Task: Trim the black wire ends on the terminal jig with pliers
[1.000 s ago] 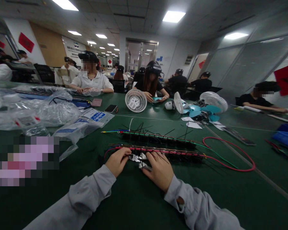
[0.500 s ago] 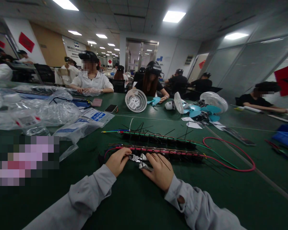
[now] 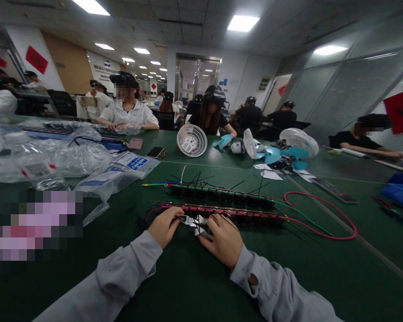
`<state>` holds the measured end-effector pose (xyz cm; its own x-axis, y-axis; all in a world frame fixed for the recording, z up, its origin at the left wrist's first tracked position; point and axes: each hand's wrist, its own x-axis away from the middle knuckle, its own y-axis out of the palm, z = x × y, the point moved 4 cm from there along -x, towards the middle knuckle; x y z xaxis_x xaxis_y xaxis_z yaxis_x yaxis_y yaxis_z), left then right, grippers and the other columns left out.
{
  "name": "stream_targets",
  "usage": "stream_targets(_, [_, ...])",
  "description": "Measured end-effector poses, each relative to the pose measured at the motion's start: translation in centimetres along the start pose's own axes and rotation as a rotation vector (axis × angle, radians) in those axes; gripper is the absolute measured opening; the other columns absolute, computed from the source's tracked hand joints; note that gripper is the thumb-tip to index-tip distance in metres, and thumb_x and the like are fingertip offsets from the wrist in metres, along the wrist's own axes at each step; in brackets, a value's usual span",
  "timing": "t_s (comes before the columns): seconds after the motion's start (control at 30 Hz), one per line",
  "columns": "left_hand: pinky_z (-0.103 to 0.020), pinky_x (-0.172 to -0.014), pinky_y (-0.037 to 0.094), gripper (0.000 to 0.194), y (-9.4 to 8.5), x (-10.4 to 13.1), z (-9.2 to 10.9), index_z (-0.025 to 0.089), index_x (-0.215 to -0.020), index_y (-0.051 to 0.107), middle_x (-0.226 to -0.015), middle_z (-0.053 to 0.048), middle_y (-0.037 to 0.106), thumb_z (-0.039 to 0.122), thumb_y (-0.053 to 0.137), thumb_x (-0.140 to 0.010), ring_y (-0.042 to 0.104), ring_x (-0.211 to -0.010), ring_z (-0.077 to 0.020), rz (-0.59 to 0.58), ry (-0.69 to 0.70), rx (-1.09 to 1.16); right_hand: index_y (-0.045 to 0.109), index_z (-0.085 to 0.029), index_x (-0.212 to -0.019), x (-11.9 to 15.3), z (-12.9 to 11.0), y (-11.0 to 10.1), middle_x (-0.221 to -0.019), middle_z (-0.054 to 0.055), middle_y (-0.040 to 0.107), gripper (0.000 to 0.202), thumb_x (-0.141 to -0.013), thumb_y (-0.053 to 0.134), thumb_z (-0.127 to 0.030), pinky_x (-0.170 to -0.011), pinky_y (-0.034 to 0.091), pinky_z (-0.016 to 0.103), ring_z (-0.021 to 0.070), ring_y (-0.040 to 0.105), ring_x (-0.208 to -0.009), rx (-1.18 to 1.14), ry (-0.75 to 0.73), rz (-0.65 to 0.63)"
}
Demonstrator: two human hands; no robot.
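Note:
My left hand (image 3: 164,226) is closed in a pinch on the left end of a crumpled white sheet (image 3: 189,221), either paper or thin film. The other end sits between the thumb and curled fingers of my right hand (image 3: 224,240). Directly behind both hands lies a long black strip with a red cable (image 3: 255,213) along it, and thin black cable ties stick out of it. A second strip with a green cable (image 3: 228,192) runs parallel, farther away. The left fingertips touch or nearly touch the nearer strip; which one, I cannot tell.
Clear plastic bags (image 3: 70,156) cover the left side. A phone (image 3: 155,152), a white fan grille (image 3: 192,141) and blue fan blades (image 3: 272,155) lie across the table. The red cable loops out to the right. A blue bin (image 3: 401,192) stands far right; co-workers sit opposite.
My right fingers have curled in a little more around the white sheet; my left hand stays put. Across the table, the fan grille and a blue blade have shifted slightly right.

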<state>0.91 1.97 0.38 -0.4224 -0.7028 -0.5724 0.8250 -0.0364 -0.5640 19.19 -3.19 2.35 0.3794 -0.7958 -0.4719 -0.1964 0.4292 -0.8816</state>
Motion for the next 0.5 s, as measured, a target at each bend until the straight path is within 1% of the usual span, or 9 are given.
stream_targets(0.1, [-0.031,-0.079,0.052,0.021,-0.06,-0.03,0.08,0.017,-0.098,0.052,-0.092,-0.006,0.062,0.006,0.044,-0.082,0.062,-0.086,-0.0170,0.010,-0.016,0.004,0.054,-0.019,-0.086,0.04,0.09,0.06,-0.096,0.008,0.055,0.022,-0.077,0.056,-0.039,-0.079,0.040,0.034,0.0212,0.052,-0.088,-0.008,-0.012,0.004])
stream_targets(0.33, [-0.031,-0.079,0.053,0.020,-0.07,-0.04,0.03,0.017,-0.098,0.052,-0.092,-0.006,0.062,0.008,0.044,-0.083,0.062,-0.086,-0.0170,0.015,-0.023,0.011,0.054,-0.018,-0.086,-0.12,0.12,-0.19,-0.100,0.010,0.054,0.021,-0.074,0.058,-0.035,-0.079,0.040,0.038,0.0230,0.050,-0.091,-0.011,-0.016,0.030])
stream_targets(0.5, [-0.032,-0.080,0.053,0.020,-0.11,-0.03,0.06,0.017,-0.099,0.052,-0.092,-0.006,0.062,0.008,0.043,-0.083,0.062,-0.086,-0.0174,0.015,-0.026,0.026,0.054,-0.018,-0.085,-0.18,0.07,-0.34,-0.102,0.011,0.054,0.021,-0.074,0.057,-0.035,-0.081,0.040,0.039,0.0238,0.050,-0.092,-0.004,-0.017,0.035])
